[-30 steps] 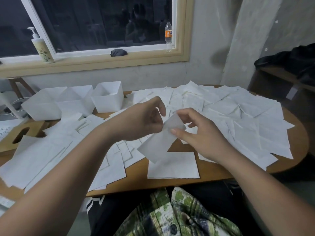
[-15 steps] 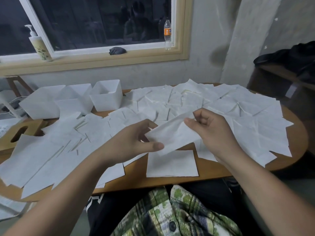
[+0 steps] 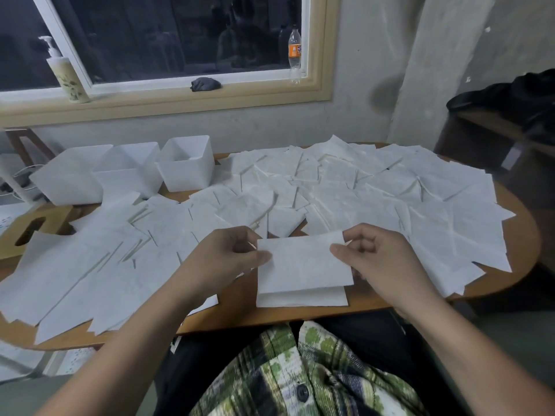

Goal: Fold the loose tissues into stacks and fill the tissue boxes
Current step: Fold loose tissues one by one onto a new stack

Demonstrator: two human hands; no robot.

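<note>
Pinching a white folded tissue by its side edges at lower centre, the left hand and right hand held it over another folded tissue on the round wooden table. Three white boxes stood upper left. An orange-labelled bottle bore unreadable writing.

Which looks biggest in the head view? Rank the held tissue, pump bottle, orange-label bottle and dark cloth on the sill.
1. Held tissue, though nearest the camera.
2. Pump bottle.
3. Orange-label bottle.
4. Dark cloth.
</note>
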